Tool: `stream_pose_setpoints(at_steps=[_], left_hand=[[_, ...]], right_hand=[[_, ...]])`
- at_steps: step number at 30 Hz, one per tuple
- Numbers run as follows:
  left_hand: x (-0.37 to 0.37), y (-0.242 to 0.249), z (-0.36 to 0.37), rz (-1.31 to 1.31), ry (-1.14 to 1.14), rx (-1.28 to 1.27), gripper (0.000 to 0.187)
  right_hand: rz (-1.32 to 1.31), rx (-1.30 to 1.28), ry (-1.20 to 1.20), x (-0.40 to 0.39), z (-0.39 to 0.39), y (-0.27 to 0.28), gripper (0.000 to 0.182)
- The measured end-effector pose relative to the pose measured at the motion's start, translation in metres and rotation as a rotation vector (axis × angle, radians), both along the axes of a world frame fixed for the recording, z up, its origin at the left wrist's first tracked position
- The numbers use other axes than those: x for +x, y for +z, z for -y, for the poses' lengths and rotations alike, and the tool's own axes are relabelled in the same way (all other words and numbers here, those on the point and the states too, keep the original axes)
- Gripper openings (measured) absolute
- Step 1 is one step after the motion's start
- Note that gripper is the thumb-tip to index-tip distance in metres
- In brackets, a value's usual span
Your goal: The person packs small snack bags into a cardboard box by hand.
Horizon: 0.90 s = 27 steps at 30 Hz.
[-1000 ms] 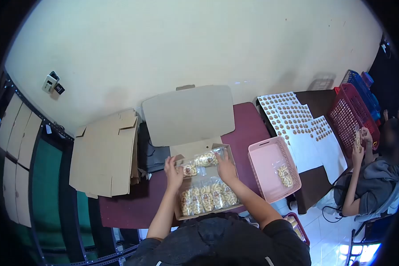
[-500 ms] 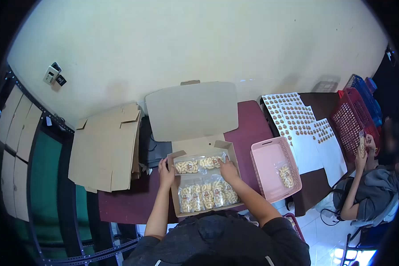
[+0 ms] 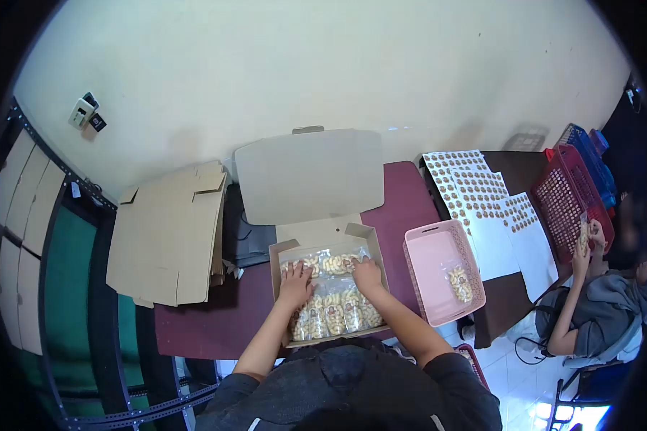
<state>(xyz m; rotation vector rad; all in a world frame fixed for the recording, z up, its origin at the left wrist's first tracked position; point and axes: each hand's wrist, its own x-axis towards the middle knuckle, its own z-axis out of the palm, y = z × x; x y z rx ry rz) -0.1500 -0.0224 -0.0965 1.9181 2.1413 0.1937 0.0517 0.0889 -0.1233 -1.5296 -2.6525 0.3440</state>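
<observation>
Snack bags under fingers partly hidden by left hand and right hand; label print too small to read.

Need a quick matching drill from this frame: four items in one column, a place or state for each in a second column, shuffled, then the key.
Things:
1. cardboard box
2. pink basket
3. flat cardboard stack
4. red basket

Places or states:
A. lies left of the box, unfolded
B. open, lid up, both hands pressing on snack bags inside
C. by the seated co-worker at the far right
D. right of the box, one snack bag in it

Pairs: 1-B, 2-D, 3-A, 4-C
</observation>
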Motion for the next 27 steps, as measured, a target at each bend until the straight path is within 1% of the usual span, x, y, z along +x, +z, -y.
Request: stream_pose_setpoints(at_steps=[2, 4, 5, 8, 9, 10, 11, 12, 13, 14, 15, 16, 17, 18, 19, 20, 21, 22, 23, 24, 26, 27], left_hand=[[0.004, 0.011, 0.003, 0.047, 0.034, -0.104, 0.048], [0.007, 0.013, 0.008, 0.054, 0.028, -0.115, 0.047], [0.007, 0.015, 0.009, 0.047, 0.028, -0.116, 0.046], [0.009, 0.018, 0.007, 0.033, 0.017, -0.108, 0.046], [0.010, 0.023, 0.006, 0.054, 0.034, -0.115, 0.046], [0.011, 0.025, 0.005, 0.075, 0.050, -0.122, 0.047], [0.012, 0.016, 0.003, 0.065, 0.049, -0.061, 0.049], [0.017, 0.019, 0.001, 0.066, 0.040, -0.061, 0.049], [0.025, 0.027, -0.001, 0.070, 0.020, 0.033, 0.049], [0.035, 0.034, -0.003, 0.076, -0.002, 0.125, 0.049], [0.048, 0.046, -0.006, 0.150, -0.021, 0.196, 0.048], [0.059, 0.046, -0.011, 0.155, -0.033, 0.193, 0.048], [0.070, 0.046, -0.016, 0.201, -0.122, 0.219, 0.048], [0.083, 0.046, -0.021, 0.249, -0.211, 0.247, 0.048], [0.100, 0.059, -0.024, 0.294, -0.294, 0.253, 0.047], [0.118, 0.069, -0.028, 0.303, -0.306, 0.254, 0.047], [0.137, 0.078, -0.032, 0.347, -0.394, 0.252, 0.046], [0.155, 0.082, -0.036, 0.390, -0.483, 0.252, 0.044], [0.173, 0.083, -0.040, 0.400, -0.497, 0.255, 0.044], [0.191, 0.084, -0.045, 0.365, -0.587, 0.262, 0.044], [0.228, 0.077, -0.054, 0.332, -0.758, 0.312, 0.042], [0.244, 0.067, -0.061, 0.379, -0.819, 0.314, 0.044]], right_hand=[[-0.003, -0.011, -0.013, 0.000, 0.002, 0.001, 0.039], [-0.025, 0.013, -0.001, 0.002, 0.004, 0.002, 0.039], [-0.050, -0.039, -0.010, 0.003, 0.005, 0.003, 0.042], [-0.101, -0.048, -0.020, 0.004, 0.009, 0.001, 0.045], [-0.148, -0.135, -0.039, 0.006, 0.012, 0.017, 0.046], [-0.149, -0.133, -0.048, 0.010, 0.014, 0.027, 0.046], [-0.318, -0.037, 0.010, 0.015, 0.017, 0.036, 0.043], [-0.485, 0.061, 0.069, 0.020, 0.019, 0.044, 0.040], [-0.574, 0.053, 0.050, 0.026, 0.019, 0.053, 0.032], [-0.571, 0.055, 0.038, 0.036, 0.018, 0.062, 0.032], [-0.628, 0.087, -0.007, 0.048, 0.018, 0.073, 0.029], [-0.685, 0.121, -0.052, 0.061, 0.017, 0.078, 0.026], [-0.689, 0.196, -0.089, 0.078, 0.015, 0.075, 0.025], [-0.683, 0.201, -0.101, 0.097, 0.013, 0.073, 0.025], [-0.641, 0.208, -0.221, 0.116, 0.010, 0.073, 0.026], [-0.597, 0.217, -0.340, 0.136, 0.007, 0.072, 0.026], [-0.589, 0.224, -0.351, 0.159, 0.005, 0.068, 0.026], [-0.531, 0.247, -0.452, 0.182, 0.005, 0.061, 0.029], [-0.471, 0.271, -0.555, 0.201, 0.006, 0.052, 0.032], [-0.459, 0.283, -0.570, 0.216, 0.008, 0.044, 0.032], [-0.233, 0.201, -0.792, 0.250, 0.014, 0.025, 0.039], [-0.215, 0.156, -0.775, 0.264, 0.017, 0.010, 0.045]])
